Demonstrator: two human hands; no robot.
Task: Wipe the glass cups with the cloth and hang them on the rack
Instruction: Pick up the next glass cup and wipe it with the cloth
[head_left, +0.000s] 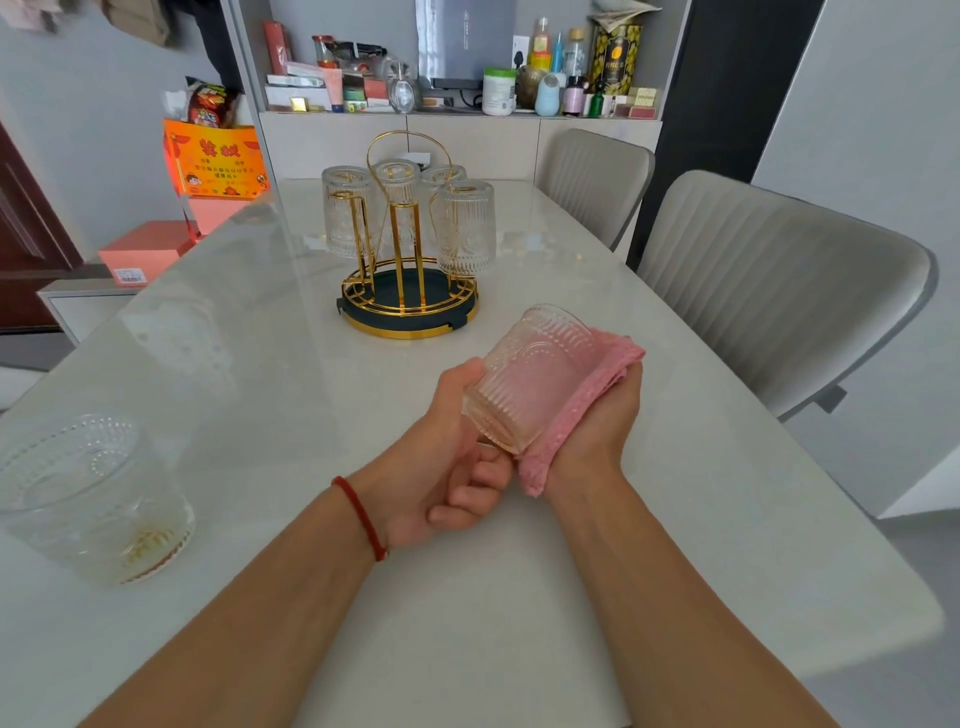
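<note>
— Two cups off the rack. Nearest: ribbed glass tumbler (93, 499), upright at the table's (467, 623) near left edge, unwiped by the look of the amber dregs inside. Could be knocked off by a left forearm swinging back.

— Then the cup in hand?

— Held glass cup (535, 374), tilted on its side above the table. Left hand (447, 457) curled round its base; right hand (597, 415) cupped beneath, gripping the pink cloth (582, 405) against the wall. Smooth glass, small purchase: likely to slip if twisted hard.

— Farther out?

— Gold rack (410, 260), four cups (465, 228) hung mouth down. Crowded pegs; probable clink or chip when threading another in.
</note>
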